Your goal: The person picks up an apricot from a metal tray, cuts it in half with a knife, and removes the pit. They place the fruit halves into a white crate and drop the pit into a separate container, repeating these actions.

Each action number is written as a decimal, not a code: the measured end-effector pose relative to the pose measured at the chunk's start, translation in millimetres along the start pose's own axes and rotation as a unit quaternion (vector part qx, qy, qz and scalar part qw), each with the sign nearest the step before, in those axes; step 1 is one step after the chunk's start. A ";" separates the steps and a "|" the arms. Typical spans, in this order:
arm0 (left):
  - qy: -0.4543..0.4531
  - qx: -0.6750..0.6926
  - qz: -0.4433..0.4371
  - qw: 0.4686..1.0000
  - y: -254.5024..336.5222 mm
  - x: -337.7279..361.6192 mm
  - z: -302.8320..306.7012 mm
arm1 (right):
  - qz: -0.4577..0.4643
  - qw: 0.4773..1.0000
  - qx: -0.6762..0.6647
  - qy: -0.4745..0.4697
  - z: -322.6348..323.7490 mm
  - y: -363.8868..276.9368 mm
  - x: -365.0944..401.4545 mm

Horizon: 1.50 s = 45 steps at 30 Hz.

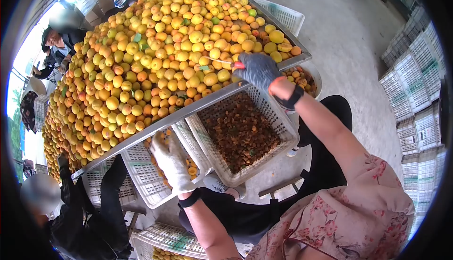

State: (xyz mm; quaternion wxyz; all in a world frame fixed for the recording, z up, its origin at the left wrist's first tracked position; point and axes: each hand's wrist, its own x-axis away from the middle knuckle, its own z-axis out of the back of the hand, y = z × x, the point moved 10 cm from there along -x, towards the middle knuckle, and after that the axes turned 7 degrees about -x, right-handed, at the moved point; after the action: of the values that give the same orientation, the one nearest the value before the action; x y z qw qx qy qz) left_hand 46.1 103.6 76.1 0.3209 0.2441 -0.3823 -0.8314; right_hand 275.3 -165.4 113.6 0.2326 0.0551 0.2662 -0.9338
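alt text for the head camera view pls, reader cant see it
A gloved right hand holds a red-handled tool over a huge heap of yellow-orange fruit on a metal-edged table. The white-gloved left hand is over a white basket of fruit, beside a basket of brown bits. Other people are around the table.

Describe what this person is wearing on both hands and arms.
The left hand wears a white glove, with a black band at the wrist. The right hand wears a gray glove with an orange-red cuff, plus a dark wristband. The right sleeve is pale pink and floral.
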 end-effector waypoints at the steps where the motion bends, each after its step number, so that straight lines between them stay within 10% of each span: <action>1: -0.045 -0.002 -0.001 0.999 6.9 2.3 -14.7 | -0.010 0.998 0.042 -0.048 -12.5 13.0 -11.3; 6: -0.140 0.191 0.003 0.972 45.3 14.1 -51.5 | -0.067 0.978 0.064 -0.185 -40.4 36.8 -28.1; 9: -0.171 0.399 0.025 0.900 47.8 17.3 -72.2 | -0.096 0.863 -0.481 -0.120 -24.6 13.2 -11.5; 12: -0.237 0.536 0.061 0.808 72.9 30.3 -88.3 | -0.053 0.792 -0.590 -0.150 -30.1 -32.6 14.1; 14: -0.293 0.613 0.066 0.731 83.3 35.5 -97.6 | -0.071 0.801 -0.571 -0.165 -28.4 -63.6 36.4; 18: -0.280 0.628 0.059 0.724 79.9 33.3 -88.9 | 0.122 0.874 -0.464 -0.070 -21.2 -107.2 46.2; 24: -0.271 0.549 0.057 0.789 63.5 30.0 -70.1 | 0.165 0.918 -0.338 -0.125 -26.7 -132.7 61.3; 27: -0.253 0.635 0.060 0.727 68.1 27.5 -57.8 | 0.179 0.924 -0.329 -0.079 -19.5 -139.8 63.3; 30: -0.229 0.691 0.055 0.683 63.4 19.9 -46.3 | 0.143 0.907 -0.395 0.035 -3.6 -127.1 74.6; 38: -0.236 0.746 0.077 0.618 50.1 16.1 -53.0 | 0.002 0.804 -0.586 -0.102 -32.1 -129.1 110.4; 45: -0.240 0.745 0.043 0.621 68.9 20.8 -48.8 | -0.018 0.820 -0.563 -0.098 -34.3 -131.9 116.7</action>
State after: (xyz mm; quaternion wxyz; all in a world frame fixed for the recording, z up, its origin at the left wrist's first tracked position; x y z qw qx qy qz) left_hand 87.8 30.6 98.6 -0.0391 0.1749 -0.9442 -0.2762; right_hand 110.1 -95.8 120.1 0.2307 -0.1820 0.7227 -0.6256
